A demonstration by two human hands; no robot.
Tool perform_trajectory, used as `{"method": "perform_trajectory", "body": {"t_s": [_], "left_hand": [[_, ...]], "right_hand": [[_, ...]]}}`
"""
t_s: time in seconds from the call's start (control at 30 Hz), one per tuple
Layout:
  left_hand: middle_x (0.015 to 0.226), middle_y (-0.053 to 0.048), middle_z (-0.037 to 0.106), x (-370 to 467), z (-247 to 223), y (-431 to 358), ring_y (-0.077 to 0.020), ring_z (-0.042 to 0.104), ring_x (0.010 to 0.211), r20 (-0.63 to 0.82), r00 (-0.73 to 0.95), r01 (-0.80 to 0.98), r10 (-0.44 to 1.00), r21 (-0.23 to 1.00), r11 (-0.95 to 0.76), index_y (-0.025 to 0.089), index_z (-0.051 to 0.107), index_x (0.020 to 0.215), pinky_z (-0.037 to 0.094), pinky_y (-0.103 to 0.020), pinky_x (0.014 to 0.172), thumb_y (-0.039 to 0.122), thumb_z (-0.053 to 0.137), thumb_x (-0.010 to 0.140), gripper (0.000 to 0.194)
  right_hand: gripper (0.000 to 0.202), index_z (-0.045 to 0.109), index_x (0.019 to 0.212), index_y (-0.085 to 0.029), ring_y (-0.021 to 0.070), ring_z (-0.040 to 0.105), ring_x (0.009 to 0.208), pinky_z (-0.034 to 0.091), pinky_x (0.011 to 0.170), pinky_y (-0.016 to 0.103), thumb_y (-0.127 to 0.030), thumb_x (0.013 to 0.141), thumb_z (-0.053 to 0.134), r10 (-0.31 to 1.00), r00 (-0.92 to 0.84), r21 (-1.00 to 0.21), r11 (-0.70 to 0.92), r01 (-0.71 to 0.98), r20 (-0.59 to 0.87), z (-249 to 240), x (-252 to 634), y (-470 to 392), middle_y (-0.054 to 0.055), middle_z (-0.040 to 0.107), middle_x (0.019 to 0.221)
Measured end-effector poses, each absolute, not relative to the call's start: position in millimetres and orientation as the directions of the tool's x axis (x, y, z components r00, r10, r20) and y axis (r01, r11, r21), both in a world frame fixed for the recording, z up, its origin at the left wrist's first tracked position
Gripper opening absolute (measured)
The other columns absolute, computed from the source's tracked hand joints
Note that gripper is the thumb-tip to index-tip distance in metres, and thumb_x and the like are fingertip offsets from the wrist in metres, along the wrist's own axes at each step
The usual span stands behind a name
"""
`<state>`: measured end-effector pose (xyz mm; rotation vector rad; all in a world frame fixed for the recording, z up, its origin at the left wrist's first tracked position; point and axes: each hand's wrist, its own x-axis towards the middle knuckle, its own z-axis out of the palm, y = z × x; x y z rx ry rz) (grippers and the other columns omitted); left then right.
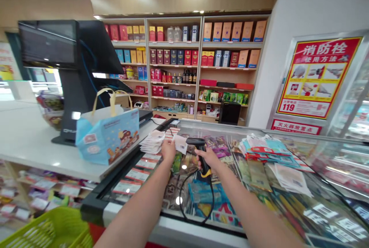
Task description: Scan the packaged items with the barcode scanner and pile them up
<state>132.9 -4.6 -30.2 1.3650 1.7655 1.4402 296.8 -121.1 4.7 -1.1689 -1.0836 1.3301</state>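
My right hand (208, 157) is wrapped round the grip of a black barcode scanner (196, 141), whose head points left. From the scanner a black cable loops down over the glass top. My left hand (168, 150) pinches a small white packet (180, 144) with a printed barcode, held just in front of the scanner head. Left of that hand, a pile of similar white packets (153, 141) lies on the glass. What is printed on them is too small to read.
Frozen goods show through the freezer's glass top (178, 186). Red and blue packets (263, 148) and more white packets (291, 177) lie right. A blue gift bag (108, 134) and a register screen (49, 44) stand on the left counter. A green basket (46, 228) sits low left.
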Motion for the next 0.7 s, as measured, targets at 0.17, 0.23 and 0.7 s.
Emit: {"method": "perform_trajectory", "body": {"t_s": [0.17, 0.23, 0.7], "left_hand": [[0.068, -0.005, 0.066, 104.5, -38.7, -5.0, -0.0186, 0.063, 0.059, 0.161, -0.356, 0.382, 0.921, 0.924, -0.014, 0.015, 0.061, 0.091, 0.047, -0.028, 0.061, 0.028, 0.056, 0.079, 0.018], [0.074, -0.006, 0.068, 102.3, -39.2, -8.9, -0.0193, 0.065, 0.065, 0.205, -0.367, 0.413, 0.907, 0.910, -0.039, 0.015, 0.062, 0.095, 0.048, -0.028, 0.066, 0.024, 0.059, 0.076, 0.021], [0.087, -0.014, 0.072, 88.6, -20.5, -35.2, -0.0282, 0.067, 0.089, 0.303, -0.332, 0.762, 0.893, 0.644, 0.065, 0.015, 0.073, 0.082, 0.047, -0.032, 0.075, 0.010, 0.049, 0.075, 0.026]], "right_hand": [[0.028, 0.051, 0.072, -0.018, 0.0084, 0.047, 0.034, 0.043, 0.035, 0.022, -0.038, 0.064, 0.069, 0.994, -0.063, -0.986, -0.098, -0.138, -0.090, 0.2, 263.8, -106.5, -0.006, 0.053, 0.045], [0.028, 0.049, 0.069, -0.018, 0.0081, 0.046, 0.033, 0.043, 0.035, 0.022, -0.038, 0.063, 0.069, 0.993, -0.059, -0.984, -0.112, -0.139, -0.105, -1.4, 257.8, -105.8, -0.007, 0.052, 0.044], [0.028, 0.047, 0.071, -0.018, 0.0072, 0.046, 0.034, 0.042, 0.035, 0.021, -0.037, 0.068, 0.068, 0.995, -0.017, -0.989, -0.095, -0.117, -0.093, -11.7, 282.2, -120.6, -0.007, 0.052, 0.046]]}}
